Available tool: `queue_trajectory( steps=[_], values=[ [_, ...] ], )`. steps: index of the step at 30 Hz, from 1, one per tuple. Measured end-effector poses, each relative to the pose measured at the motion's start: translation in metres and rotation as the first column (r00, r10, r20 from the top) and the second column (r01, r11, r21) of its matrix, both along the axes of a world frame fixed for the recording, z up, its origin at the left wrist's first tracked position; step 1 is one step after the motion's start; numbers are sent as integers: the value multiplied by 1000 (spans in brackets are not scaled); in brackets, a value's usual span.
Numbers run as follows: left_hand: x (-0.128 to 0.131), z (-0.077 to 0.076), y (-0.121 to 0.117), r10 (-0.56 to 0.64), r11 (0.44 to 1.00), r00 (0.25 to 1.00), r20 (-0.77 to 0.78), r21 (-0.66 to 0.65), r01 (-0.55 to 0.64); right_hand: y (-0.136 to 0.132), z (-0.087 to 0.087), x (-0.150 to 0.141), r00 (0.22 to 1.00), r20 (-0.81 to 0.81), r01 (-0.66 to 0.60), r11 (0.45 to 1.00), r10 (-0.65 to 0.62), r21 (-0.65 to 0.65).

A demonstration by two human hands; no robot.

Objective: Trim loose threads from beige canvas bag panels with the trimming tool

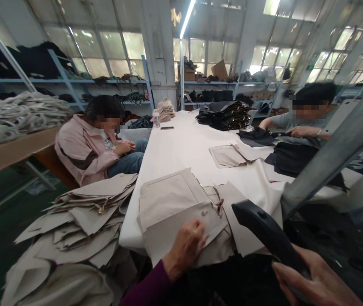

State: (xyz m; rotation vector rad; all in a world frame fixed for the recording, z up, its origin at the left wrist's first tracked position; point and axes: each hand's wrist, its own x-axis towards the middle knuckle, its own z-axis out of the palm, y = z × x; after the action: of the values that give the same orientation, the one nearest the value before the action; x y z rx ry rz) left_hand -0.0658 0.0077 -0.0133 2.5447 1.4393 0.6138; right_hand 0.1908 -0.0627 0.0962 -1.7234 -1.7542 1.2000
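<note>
My left hand (188, 244) rests on a beige fabric panel (168, 229) at the near end of the table. Its fingers are curled; the fingertips are hidden. Beneath that panel lies a larger beige fabric piece (168, 187) with a stitched outline. Brown cord or trim (219, 206) and a small pale bit (204, 212) lie by its right side. Wrapped around a black curved tool (264, 225), my right hand (309, 276) is at the lower right; the tool's kind is unclear. Its broad end hangs over or near another beige piece (240, 225).
Beige cut pieces (82, 212) are heaped left of the white table (181, 144). Two people (86, 144) (312, 110) sit at opposite sides. A slanted metal post (331, 157) crosses the right. Dark fabric stacks (222, 114) lie farther back, near a phone-like object (167, 128).
</note>
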Motion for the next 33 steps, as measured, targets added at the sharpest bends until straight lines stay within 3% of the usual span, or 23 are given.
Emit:
queue_trajectory(
  steps=[3, 6, 13, 16, 23, 26, 30, 33],
  values=[
    [-22, -1, 7, 217, 956, 962, 164, 164, -244, 7, -6, -9, 998, -53, -18, 1000, 17, -19],
    [-35, -7, 18, 268, 924, 945, 188, 229, -307, 10, -12, -19, 996, -84, -44, 997, 38, -70],
    [-25, -4, 37, 213, 968, 967, 142, 104, -229, 16, -24, -33, 997, -47, -67, 994, 63, -81],
    [-18, -4, 47, 172, 982, 962, 212, 38, -184, 21, -23, -31, 998, -45, -37, 996, 34, -82],
    [-37, -2, 60, 122, 978, 854, 505, -209, -16, 14, -22, -25, 1000, -24, -7, 988, 4, -152],
    [-48, 0, 61, 155, 957, 786, 598, -289, 32, 9, -26, -23, 1000, -16, -5, 984, 2, -178],
    [-52, -2, 63, 229, 929, 714, 662, -367, 42, 10, -35, -32, 998, -6, -56, 977, 56, -208],
    [-53, -4, 63, 227, 932, 704, 673, -359, 43, 19, -36, -50, 998, -22, -55, 972, 52, -229]
  ],
)
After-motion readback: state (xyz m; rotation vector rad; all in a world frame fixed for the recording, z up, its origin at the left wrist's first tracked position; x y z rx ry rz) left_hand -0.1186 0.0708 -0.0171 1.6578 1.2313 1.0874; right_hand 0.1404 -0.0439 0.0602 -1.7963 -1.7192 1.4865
